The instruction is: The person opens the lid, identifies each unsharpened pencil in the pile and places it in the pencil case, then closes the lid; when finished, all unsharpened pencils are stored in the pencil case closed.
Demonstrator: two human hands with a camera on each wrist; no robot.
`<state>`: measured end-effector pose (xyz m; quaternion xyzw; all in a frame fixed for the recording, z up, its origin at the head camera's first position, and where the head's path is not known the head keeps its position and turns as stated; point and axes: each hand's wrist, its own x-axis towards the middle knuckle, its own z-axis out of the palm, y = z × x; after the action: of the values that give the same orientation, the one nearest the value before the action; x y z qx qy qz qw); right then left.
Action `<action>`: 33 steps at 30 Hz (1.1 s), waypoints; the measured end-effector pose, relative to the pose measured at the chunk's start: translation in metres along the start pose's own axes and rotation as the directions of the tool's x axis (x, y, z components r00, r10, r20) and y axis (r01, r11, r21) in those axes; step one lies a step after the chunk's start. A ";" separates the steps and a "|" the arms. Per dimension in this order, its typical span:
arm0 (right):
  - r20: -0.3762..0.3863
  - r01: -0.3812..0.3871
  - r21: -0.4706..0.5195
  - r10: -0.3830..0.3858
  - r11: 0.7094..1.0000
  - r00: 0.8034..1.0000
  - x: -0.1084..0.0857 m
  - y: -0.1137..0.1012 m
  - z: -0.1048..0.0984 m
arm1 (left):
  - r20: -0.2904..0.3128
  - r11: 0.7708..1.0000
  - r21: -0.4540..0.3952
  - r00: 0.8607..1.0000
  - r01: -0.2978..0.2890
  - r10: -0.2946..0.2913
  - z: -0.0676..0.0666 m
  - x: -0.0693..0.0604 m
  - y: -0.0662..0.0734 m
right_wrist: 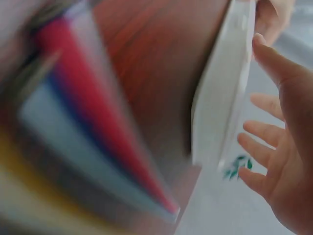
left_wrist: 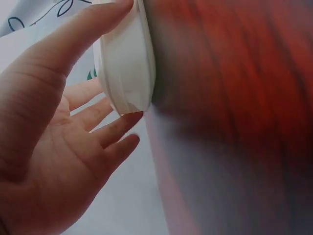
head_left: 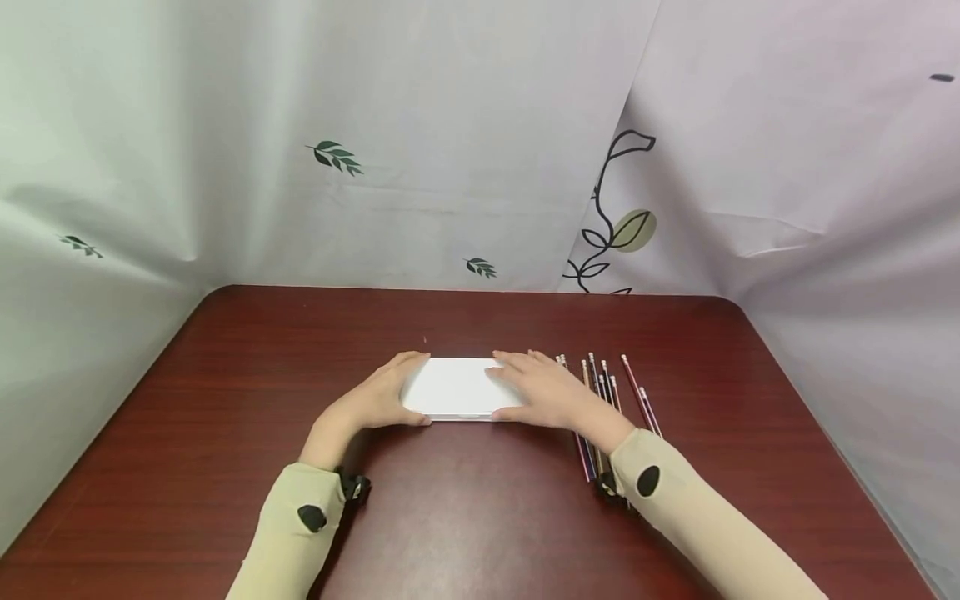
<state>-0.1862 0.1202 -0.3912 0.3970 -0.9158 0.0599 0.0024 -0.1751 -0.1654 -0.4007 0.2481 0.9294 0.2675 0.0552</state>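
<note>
The white box sits level between the two hands; whether it touches the tabletop is hard to tell. The left hand grips one end, thumb along the near edge; the right hand spans the other, fingers loosely spread. Matching light pressure from both sides should keep it steady. Pencils lie beside and under the right wrist, so that forearm is best kept high.

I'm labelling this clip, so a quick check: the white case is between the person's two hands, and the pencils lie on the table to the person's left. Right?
Not quite: the pencils lie on the table to the person's right, as the head view shows. The rest stands.
</note>
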 end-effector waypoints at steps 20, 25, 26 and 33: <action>0.047 0.272 -0.543 -0.294 0.795 0.955 0.030 -0.038 0.011 | 0.047 0.991 0.129 0.998 0.033 -0.040 -0.012 0.009 0.009; -0.066 0.332 -0.607 -0.462 0.722 0.885 0.026 -0.028 0.023 | 0.054 0.988 0.134 0.995 0.074 -0.082 -0.010 0.009 0.013; -0.087 0.337 -0.621 -0.490 0.708 0.867 0.025 -0.026 0.026 | 0.057 0.988 0.134 0.994 0.082 -0.090 -0.010 0.009 0.014; -0.172 0.336 -0.670 -0.579 0.662 0.797 0.025 -0.021 0.033 | 0.040 0.984 0.155 0.995 0.084 -0.091 -0.007 0.007 0.016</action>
<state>-0.1863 0.0844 -0.4202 0.5769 -0.7337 -0.1666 0.3179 -0.1761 -0.1540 -0.3860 0.2168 0.9556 0.1868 0.0697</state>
